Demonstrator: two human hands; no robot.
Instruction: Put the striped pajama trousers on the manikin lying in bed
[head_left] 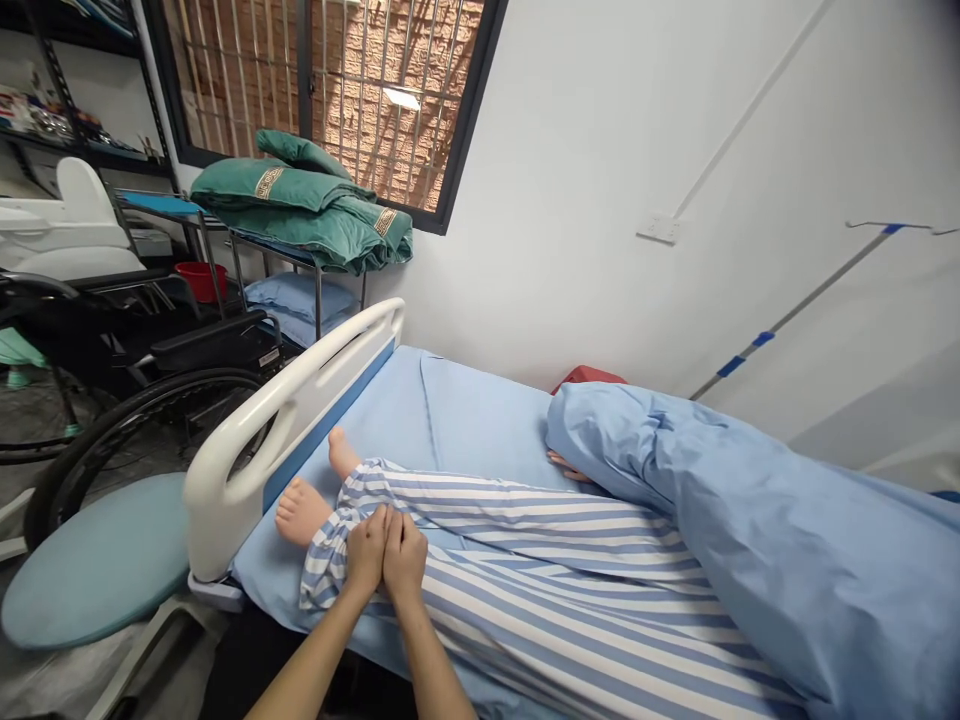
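My left hand (367, 550) and my right hand (405, 557) lie side by side, touching, on the near lower leg of the blue-and-white striped trousers (517, 580). The fingers of both hands are curled over the fabric, and their tips are hidden. The trousers are on a figure lying on its back, apparently a manikin. Its bare near foot (301, 510) and far foot (343, 455) stick out of the cuffs, toes up. A light blue quilt (735, 530) is folded back over its upper body. Part of the figure's hand (570, 465) shows under the quilt's edge.
The bed's white footboard (292, 410) rises left of the feet. Beyond it stand a wheelchair (150, 370) and a round teal top (97, 560). Green bedding (315, 205) is stacked under the barred window. An IV pole (802, 305) leans along the wall at right.
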